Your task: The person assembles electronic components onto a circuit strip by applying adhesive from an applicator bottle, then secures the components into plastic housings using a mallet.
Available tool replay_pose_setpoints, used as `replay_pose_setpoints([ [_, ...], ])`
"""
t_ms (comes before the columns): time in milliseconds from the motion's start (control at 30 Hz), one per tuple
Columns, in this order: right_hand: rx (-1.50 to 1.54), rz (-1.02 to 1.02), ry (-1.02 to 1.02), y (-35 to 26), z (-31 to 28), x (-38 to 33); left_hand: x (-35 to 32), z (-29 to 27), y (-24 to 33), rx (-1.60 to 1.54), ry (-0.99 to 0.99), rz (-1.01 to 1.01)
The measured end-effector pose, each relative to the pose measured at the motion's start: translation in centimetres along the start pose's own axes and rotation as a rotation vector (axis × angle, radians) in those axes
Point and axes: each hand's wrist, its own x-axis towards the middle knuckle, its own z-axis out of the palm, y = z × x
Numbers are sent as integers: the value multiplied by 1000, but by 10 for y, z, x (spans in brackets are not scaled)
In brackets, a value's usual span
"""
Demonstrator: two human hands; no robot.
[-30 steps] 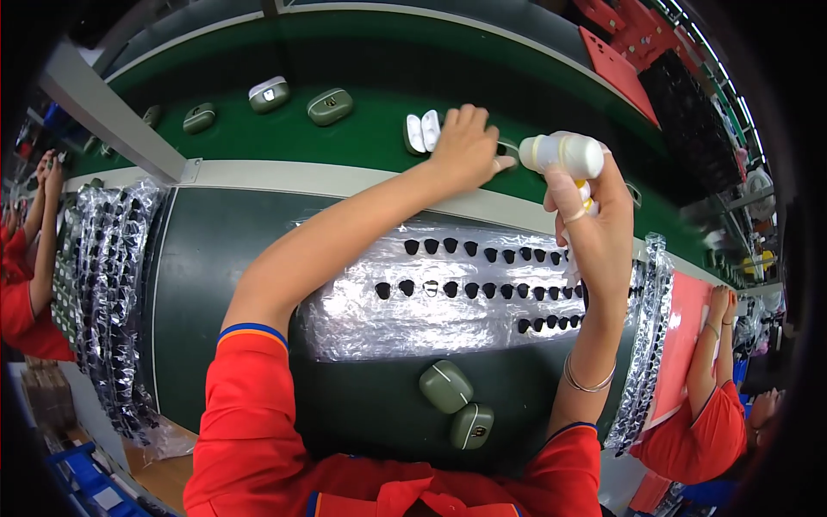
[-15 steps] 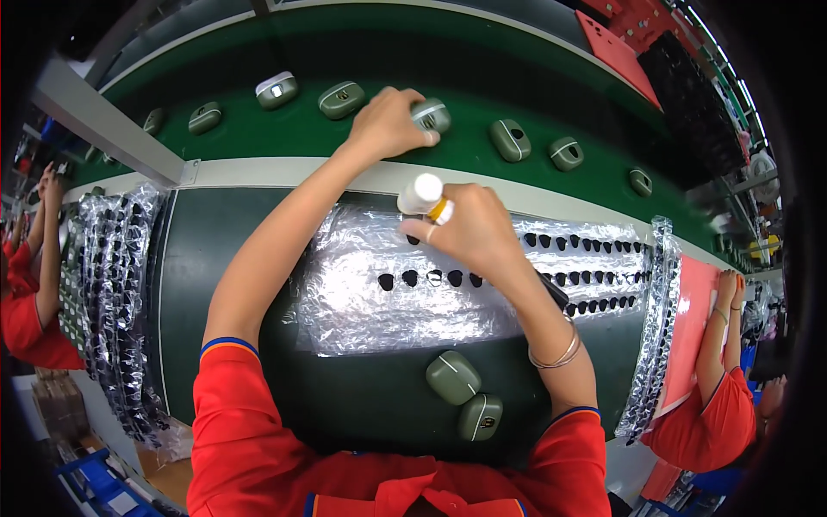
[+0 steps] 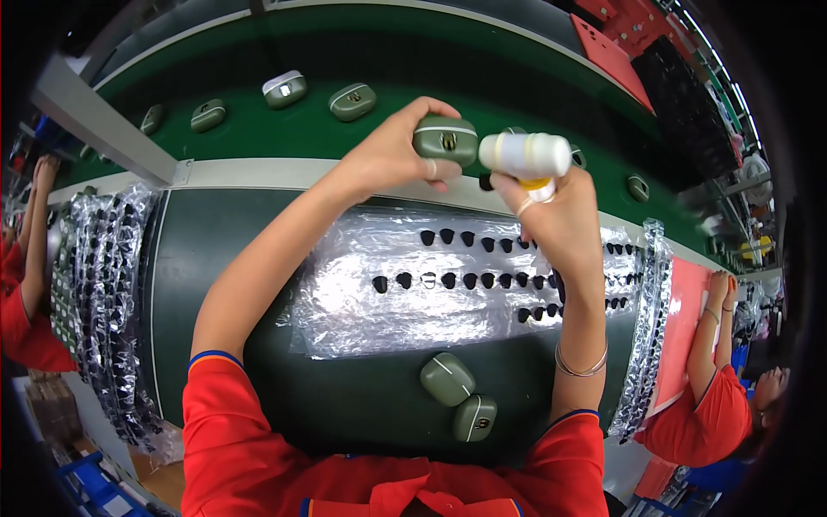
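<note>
The step in hand looks like working on one case (image 3: 445,142) with a bottle (image 3: 524,155): the left hand (image 3: 388,158) has its grip closed around the green case over the near side of the belt (image 3: 241,145), while the right hand (image 3: 564,211) grips the white bottle, tipped sideways just right of the case; whether the two touch I cannot tell. The next move seems to call for a steady left grip and careful control of the bottle beside the case's front emblem. More cases sit spaced along the belt, which a pale rail (image 3: 267,172) divides from the dark green bench (image 3: 194,233). On the bench lies a clear sheet (image 3: 362,319) with rows of black patches (image 3: 469,281), partly hidden by the right arm; nearer the person are two cases (image 3: 448,379), side by side. Crinkled plastic strips (image 3: 103,302) hang at the left. Red-sleeved co-workers (image 3: 702,422) flank the bench, with a red board (image 3: 685,332) at the right and black crates (image 3: 689,103) at the far right.
</note>
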Motion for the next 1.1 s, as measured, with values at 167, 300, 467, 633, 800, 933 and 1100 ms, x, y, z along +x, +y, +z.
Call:
replay_pose_setpoints([
  [167,29,-83,96,2,-6,4,-11,26,12,-114,-138,-24],
  [300,-16,-31,-6,2,-6,2,-15,33,16,-148,-162,74],
  [467,6,0,40,0,-3,0,-17,32,20,-154,-183,-68],
  [633,-43,-12,-8,1,-3,-1,-18,30,18,-183,-171,-48],
  [800,42,-258,183,-10,-3,-4,-16,24,23,-203,-110,-82],
  [933,40,-304,59,-9,0,-6,-14,21,15,-255,-145,-30],
  [1100,93,-98,-20,-2,-8,-2,-3,23,13,-274,-185,-63],
])
